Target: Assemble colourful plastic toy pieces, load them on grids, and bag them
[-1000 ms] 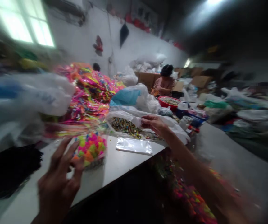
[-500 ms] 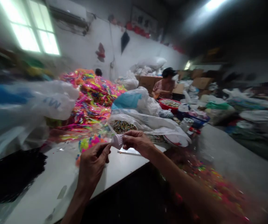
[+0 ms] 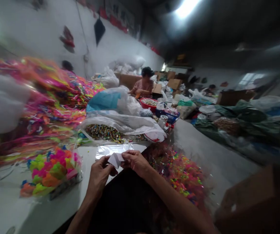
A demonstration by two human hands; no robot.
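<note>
Both my hands meet over the table's near edge, pinching a small folded white piece (image 3: 115,159) that looks like a clear plastic bag. My left hand (image 3: 100,174) grips its left side and my right hand (image 3: 135,161) its right side. Just behind them a flat stack of clear plastic bags (image 3: 113,150) lies on the white table (image 3: 13,201). A clear bag of bright multicoloured small toys (image 3: 51,169) sits to the left of my hands. A large open sack of tiny coloured pieces (image 3: 181,172) stands right of my right arm.
An open white bag of small wrapped items (image 3: 105,131) lies behind the stack. A big heap of pink and yellow packaged goods (image 3: 40,97) fills the left. A person (image 3: 144,86) sits at the far end by a red bowl (image 3: 149,103). A brown cardboard box (image 3: 259,201) is at lower right.
The camera has swung right and down. My hands came closer to me, still together on the white piece. One second ago they were apart, the right one reaching toward the white bag.
</note>
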